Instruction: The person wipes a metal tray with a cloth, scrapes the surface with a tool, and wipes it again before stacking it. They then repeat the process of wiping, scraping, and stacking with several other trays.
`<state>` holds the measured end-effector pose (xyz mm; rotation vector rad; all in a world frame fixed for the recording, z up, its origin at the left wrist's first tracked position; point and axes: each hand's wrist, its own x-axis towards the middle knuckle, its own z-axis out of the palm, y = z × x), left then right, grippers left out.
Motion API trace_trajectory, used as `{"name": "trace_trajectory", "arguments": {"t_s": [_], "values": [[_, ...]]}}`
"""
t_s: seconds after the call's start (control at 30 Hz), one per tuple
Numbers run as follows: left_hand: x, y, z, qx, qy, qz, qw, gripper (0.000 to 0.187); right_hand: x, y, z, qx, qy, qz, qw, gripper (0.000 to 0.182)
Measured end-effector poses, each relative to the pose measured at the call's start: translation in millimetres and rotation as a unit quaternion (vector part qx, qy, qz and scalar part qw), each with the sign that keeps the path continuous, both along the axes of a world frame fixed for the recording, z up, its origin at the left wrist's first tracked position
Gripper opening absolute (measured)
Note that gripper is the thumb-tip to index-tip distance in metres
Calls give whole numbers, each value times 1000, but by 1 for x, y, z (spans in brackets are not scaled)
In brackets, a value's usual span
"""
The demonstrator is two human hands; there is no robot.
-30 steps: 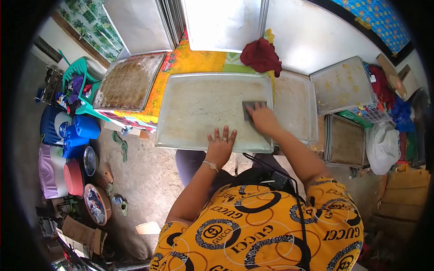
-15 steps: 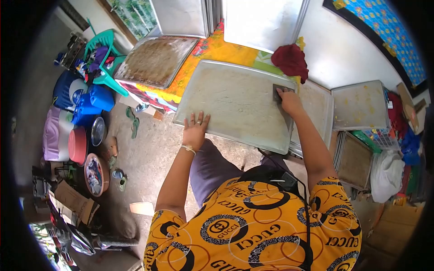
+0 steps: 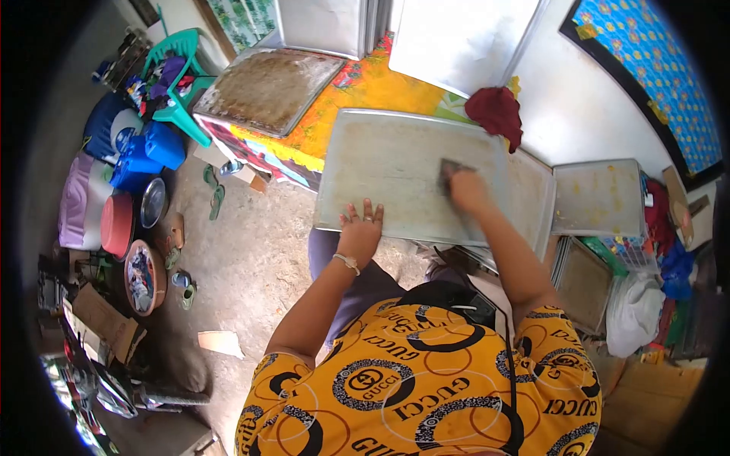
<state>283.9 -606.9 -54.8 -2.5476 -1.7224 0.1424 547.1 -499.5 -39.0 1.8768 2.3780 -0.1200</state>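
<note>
A large flat metal tray [image 3: 395, 152] lies in front of me, partly over the table edge. My left hand [image 3: 360, 232] rests on its near left edge with the fingers spread. Over the right half of the tray, my right hand [image 3: 469, 191], blurred by motion, grips a dark flat scraper [image 3: 452, 173] against the surface. A dark red cloth [image 3: 495, 114] lies just past the tray's far right corner. Another tray, browned and crusted [image 3: 270, 90], sits on the table to the left.
Upright trays [image 3: 323, 26] and a bright metal sheet [image 3: 460, 45] stand behind on the orange tablecloth [image 3: 374, 76]. More trays [image 3: 597, 199] stand at the right. A green chair [image 3: 180, 114], blue jugs [image 3: 163, 146] and basins [image 3: 118, 222] are at the left.
My right hand and the scraper have moved left and toward me across the tray. The tray and my left hand sit slightly farther right in view, which has also shifted.
</note>
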Motion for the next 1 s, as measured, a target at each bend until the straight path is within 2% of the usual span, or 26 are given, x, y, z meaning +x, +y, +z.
{"name": "trace_trajectory", "arguments": {"t_s": [0.07,0.17,0.23,0.3,0.4,0.43,0.53,0.57,0.63,0.7,0.73,0.8,0.83,0.9,1.0], "values": [[5,-4,-2,-13,-24,9,1000,52,27,51,-3,22,-6,-62,998,41],[12,-5,-8,-25,-31,25,999,51,7,55,12,-12,-21,-2,1000,42],[14,-6,-9,-16,-37,33,999,50,-36,22,27,-67,-17,89,994,46],[15,-9,-11,1,-52,39,998,50,-75,-10,33,-60,-10,198,978,51],[18,-15,-14,51,-44,42,997,49,-111,-23,29,-33,29,267,963,49],[18,-19,-14,65,-74,54,994,50,-119,-18,26,-32,21,266,963,52],[7,-39,-8,31,-202,-40,978,54,-132,5,9,45,15,247,968,49],[3,-49,-4,31,-273,-9,961,57,-134,11,6,45,8,236,971,48],[-19,-66,5,53,-296,129,945,60,-143,1,19,-26,13,242,970,49],[-39,-70,-26,204,-485,266,808,56,-155,-26,27,-61,17,279,958,49],[-54,-72,-33,110,-604,299,731,55,-160,-45,25,-64,17,317,946,49],[-82,-64,-43,-77,-786,341,510,51,-168,-82,21,-34,14,363,931,50],[-85,-61,-31,-108,-819,330,456,49,-174,-92,23,-14,13,387,922,51],[-91,-56,-8,-166,-874,296,347,45,-186,-97,32,-48,5,372,927,51],[-100,-51,-21,-205,-863,316,336,43,-194,-105,30,-46,-7,359,932,50]]}}
